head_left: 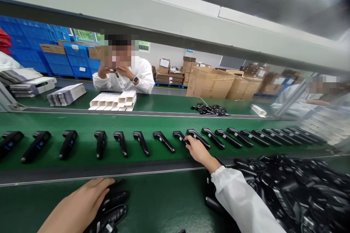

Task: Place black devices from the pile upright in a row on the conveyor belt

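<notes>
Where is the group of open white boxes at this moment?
In the head view, the open white boxes are left of centre on the far green bench, in front of the seated co-worker and right of the flat cartons.

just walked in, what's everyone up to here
The right hand touches a black handheld device in a row along the green belt. The left hand is at a small bunch of black items nearer. Opposite, a co-worker sits behind white boxes, hands raised.

No readable text, numbers, brands or signs
</notes>
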